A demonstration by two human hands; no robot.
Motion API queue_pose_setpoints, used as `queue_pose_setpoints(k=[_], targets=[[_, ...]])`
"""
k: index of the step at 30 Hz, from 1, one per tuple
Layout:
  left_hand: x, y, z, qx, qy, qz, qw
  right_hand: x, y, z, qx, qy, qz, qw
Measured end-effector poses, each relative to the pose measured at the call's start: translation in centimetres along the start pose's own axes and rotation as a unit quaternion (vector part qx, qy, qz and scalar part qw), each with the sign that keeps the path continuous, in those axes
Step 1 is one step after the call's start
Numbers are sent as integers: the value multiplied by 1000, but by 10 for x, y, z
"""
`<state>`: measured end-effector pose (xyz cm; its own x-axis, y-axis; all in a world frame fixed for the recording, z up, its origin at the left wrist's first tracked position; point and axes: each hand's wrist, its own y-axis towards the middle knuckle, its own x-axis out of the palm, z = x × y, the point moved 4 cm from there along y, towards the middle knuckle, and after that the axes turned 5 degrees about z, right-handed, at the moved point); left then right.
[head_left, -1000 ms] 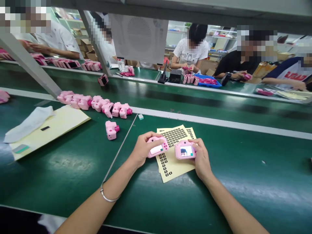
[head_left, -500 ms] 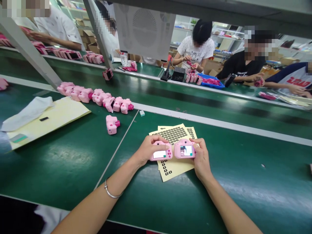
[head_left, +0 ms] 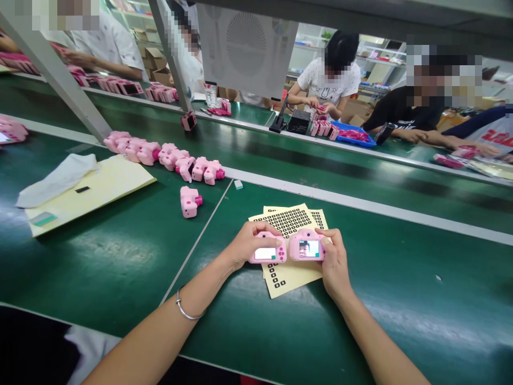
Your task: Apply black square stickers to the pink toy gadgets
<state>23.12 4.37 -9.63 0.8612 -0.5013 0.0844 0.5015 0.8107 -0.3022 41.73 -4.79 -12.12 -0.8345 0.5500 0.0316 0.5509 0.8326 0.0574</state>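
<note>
To the left I see a white cloth (head_left: 60, 182) lying on a yellow sheet (head_left: 120, 176) on the green table (head_left: 120, 272). Right of that, a row of pink toy cameras (head_left: 147, 153) runs along the far side, with a lone pink camera (head_left: 189, 203) set nearer. Next, I have the left hand (head_left: 245, 245) clamped on the left-held camera (head_left: 266, 253), thumb across its back. Just beside it, the right hand (head_left: 337, 262) grips the right end of the right-held camera (head_left: 307, 248). Both are over yellow sticker sheets (head_left: 296, 277); I cannot tell whether they touch the paper.
</note>
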Motion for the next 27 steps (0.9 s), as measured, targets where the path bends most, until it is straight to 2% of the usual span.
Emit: queue_pose_setpoints(k=[3, 14, 22, 27], targets=[[0, 0, 1, 3, 3, -2, 1000, -1, 0, 0, -16, -3, -4, 1000], [0, 1, 1, 7, 9, -4, 1000, 0, 0, -2, -8, 0, -8, 1000], [1, 1, 1, 8, 7, -3, 1000, -2, 2, 0, -42, -41, -8, 998], [-1, 1, 0, -3, -17, -6, 1000, 0, -1, 0, -16, -49, -9, 999]])
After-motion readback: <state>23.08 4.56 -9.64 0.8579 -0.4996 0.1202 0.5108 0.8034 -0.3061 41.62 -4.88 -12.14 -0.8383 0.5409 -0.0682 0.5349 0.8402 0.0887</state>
